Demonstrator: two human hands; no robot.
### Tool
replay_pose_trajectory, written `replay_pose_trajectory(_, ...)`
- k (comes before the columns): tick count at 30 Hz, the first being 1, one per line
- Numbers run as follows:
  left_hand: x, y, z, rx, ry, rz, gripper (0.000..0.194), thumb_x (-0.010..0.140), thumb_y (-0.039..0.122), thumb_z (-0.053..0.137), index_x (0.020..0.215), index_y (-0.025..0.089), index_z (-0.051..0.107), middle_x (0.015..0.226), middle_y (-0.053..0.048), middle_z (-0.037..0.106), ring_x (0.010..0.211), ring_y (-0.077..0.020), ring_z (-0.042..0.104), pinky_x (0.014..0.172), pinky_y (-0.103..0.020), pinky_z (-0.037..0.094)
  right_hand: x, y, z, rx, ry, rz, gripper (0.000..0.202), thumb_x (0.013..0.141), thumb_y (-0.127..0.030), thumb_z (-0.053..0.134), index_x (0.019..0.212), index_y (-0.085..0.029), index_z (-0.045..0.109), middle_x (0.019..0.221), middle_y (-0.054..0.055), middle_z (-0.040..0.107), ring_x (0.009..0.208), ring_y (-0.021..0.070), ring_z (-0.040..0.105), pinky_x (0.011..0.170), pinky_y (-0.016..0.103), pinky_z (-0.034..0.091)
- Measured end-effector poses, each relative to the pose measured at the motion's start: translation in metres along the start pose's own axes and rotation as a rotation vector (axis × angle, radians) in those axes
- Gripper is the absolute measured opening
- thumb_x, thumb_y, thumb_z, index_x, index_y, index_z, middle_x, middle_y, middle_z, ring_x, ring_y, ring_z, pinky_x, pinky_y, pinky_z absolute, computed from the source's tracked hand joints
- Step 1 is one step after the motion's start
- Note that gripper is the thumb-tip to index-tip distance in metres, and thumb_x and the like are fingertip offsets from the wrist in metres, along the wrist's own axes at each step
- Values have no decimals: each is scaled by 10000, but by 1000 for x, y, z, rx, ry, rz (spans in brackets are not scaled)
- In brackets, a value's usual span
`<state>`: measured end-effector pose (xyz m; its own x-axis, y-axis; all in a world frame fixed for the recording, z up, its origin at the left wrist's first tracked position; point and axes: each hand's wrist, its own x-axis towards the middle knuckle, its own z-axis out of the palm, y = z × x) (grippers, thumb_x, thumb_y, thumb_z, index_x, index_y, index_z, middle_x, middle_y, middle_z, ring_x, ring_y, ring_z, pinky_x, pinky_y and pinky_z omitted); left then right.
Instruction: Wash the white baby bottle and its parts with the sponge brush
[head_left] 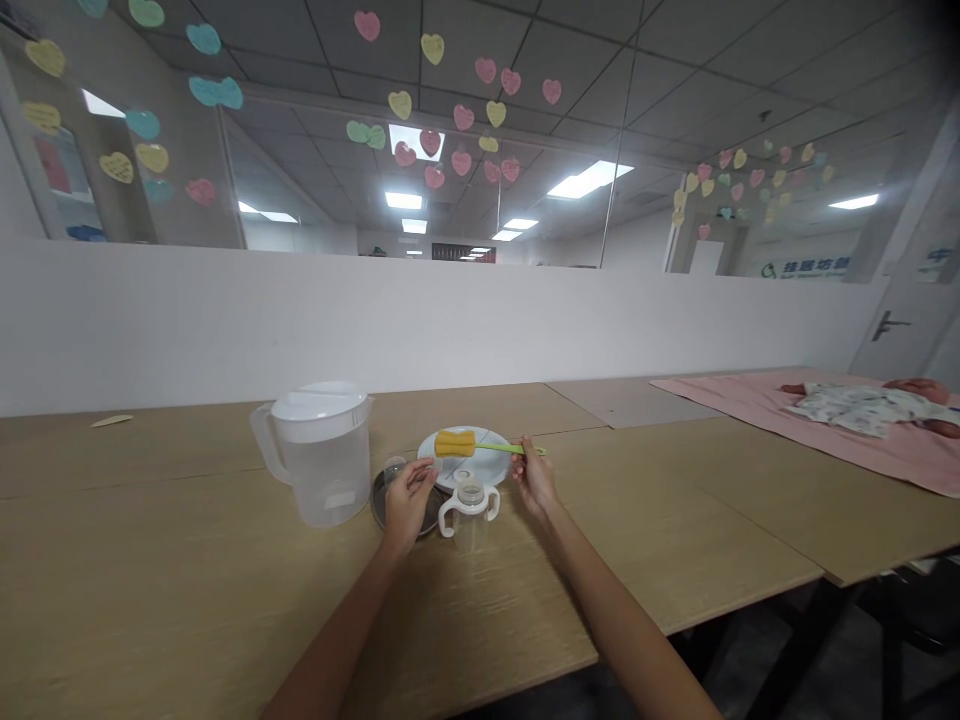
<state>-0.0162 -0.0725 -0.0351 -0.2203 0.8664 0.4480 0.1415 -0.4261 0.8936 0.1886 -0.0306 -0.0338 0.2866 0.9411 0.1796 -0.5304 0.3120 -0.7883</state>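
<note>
My right hand (534,478) is closed around the thin green handle of a bottle brush (455,443). The brush's yellow sponge head points left, above the white plate (492,465). To its left, my left hand (409,500) has its fingers drawn together near the sponge. Whatever lies at those fingertips is too small to make out. Between both hands a clear baby bottle (470,520) with two white side handles stands upright and uncapped. Under my left hand is a dark round tray (379,505), with a clear cap-like piece (394,467) at its back edge.
A translucent lidded pitcher (328,470) stands left of the tray. At the far right, a baby-like figure in a patterned outfit (855,405) lies on a pink cloth (757,400). A flat pale object (112,420) lies at the back left. The table (187,590) meets a white wall.
</note>
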Motion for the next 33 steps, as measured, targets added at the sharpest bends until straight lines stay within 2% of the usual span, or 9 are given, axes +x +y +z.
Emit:
replay_pose_trajectory(5, 2, 3, -1, -201, 137, -36, 264, 604, 380, 707, 677, 169, 566, 736, -14, 642, 748, -150, 619, 749, -263, 475, -3, -2, 3, 23, -68, 72, 386, 648, -513, 695, 731, -147, 603, 467, -62, 501, 341, 23, 338, 323, 146, 314)
replay_pose_trajectory(8, 4, 3, -2, -235, 142, -46, 325, 568, 337, 735, 627, 185, 453, 676, 17, 611, 705, -137, 614, 715, -254, 476, -3, -1, 3, 11, -62, 52, 383, 649, -511, 695, 740, -148, 615, 471, -59, 509, 344, 26, 352, 333, 153, 330)
replay_pose_trajectory(11, 3, 3, -1, -258, 122, -59, 390, 531, 281, 758, 647, 196, 395, 733, 1, 642, 757, -151, 634, 731, -267, 487, -1, 1, 1, -7, -31, 1, 405, 637, -524, 697, 756, -143, 631, 479, -53, 520, 364, 36, 383, 357, 165, 355)
replay_pose_trajectory(14, 3, 3, -1, -290, 96, -79, 406, 516, 221, 761, 694, 197, 397, 852, -43, 677, 809, -160, 648, 773, -288, 490, 0, 4, 0, -29, -23, -28, 438, 626, -550, 690, 771, -139, 645, 487, -44, 532, 379, 46, 410, 379, 179, 374)
replay_pose_trajectory(17, 3, 3, -2, -329, 84, -101, 413, 507, 180, 763, 722, 193, 410, 878, -57, 684, 804, -156, 653, 788, -292, 488, 0, 4, 0, -37, -10, -43, 454, 620, -563, 684, 771, -135, 655, 483, -42, 535, 385, 53, 420, 389, 187, 381)
replay_pose_trajectory(22, 3, 5, -4, -372, 84, -113, 395, 508, 190, 770, 758, 178, 464, 929, -64, 672, 833, -156, 650, 795, -285, 488, -1, 1, 3, -20, 35, -88, 449, 589, -543, 715, 792, -146, 657, 574, -18, 612, 399, 54, 440, 401, 196, 401)
replay_pose_trajectory(24, 2, 7, -4, -388, 90, -113, 399, 500, 194, 777, 764, 174, 477, 931, -63, 668, 834, -157, 649, 795, -284, 489, -2, 1, 3, -5, 15, -74, 446, 599, -543, 710, 796, -147, 653, 567, -19, 611, 395, 53, 443, 398, 193, 404)
replay_pose_trajectory(29, 2, 11, -4, -437, 138, -145, 382, 508, 203, 785, 761, 171, 501, 922, -47, 670, 828, -151, 644, 806, -287, 488, -3, 1, 4, 1, -138, 16, 421, 612, -521, 716, 773, -139, 639, 509, -33, 569, 362, 51, 419, 363, 189, 396)
replay_pose_trajectory(33, 3, 14, -6, -567, 159, -226, 366, 530, 189, 783, 767, 169, 505, 901, -30, 669, 780, -135, 645, 800, -281, 493, -2, 0, 3, 38, -79, -26, 402, 622, -513, 712, 751, -141, 633, 482, -43, 538, 362, 50, 409, 358, 182, 390)
